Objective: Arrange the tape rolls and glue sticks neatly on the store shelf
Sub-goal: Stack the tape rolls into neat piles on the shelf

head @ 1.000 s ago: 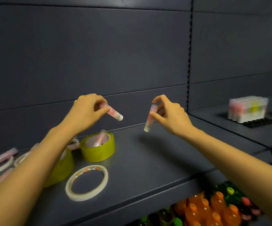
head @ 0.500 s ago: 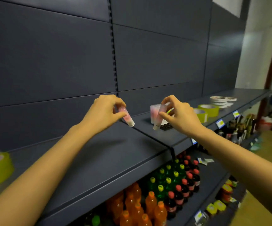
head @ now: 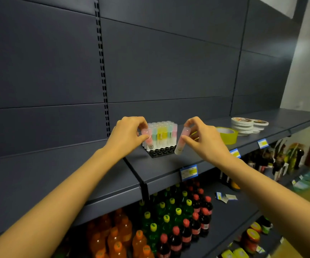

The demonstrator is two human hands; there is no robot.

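My left hand (head: 127, 135) pinches a pink glue stick (head: 149, 139) upright at the left front corner of a black holder tray (head: 162, 152). Several glue sticks (head: 162, 133) in pink, green and yellow stand packed in the back of that tray. My right hand (head: 202, 139) grips a second pink glue stick (head: 181, 141), tilted, just right of the tray's front edge. On the same dark shelf (head: 170, 165) to the right sit a yellow tape roll (head: 227, 134) and a stack of white tape rolls (head: 242, 125).
Blue price tags (head: 189, 172) hang along the shelf's front edge. Below, orange, green and dark soda bottles (head: 170, 218) fill the lower shelf. More bottles and jars (head: 280, 161) stand to the right. A dark back panel rises behind the shelf.
The view has swung right along the shelf. Both hands carried their glue sticks over to the black tray, and the left one now holds its stick upright against the packed sticks.
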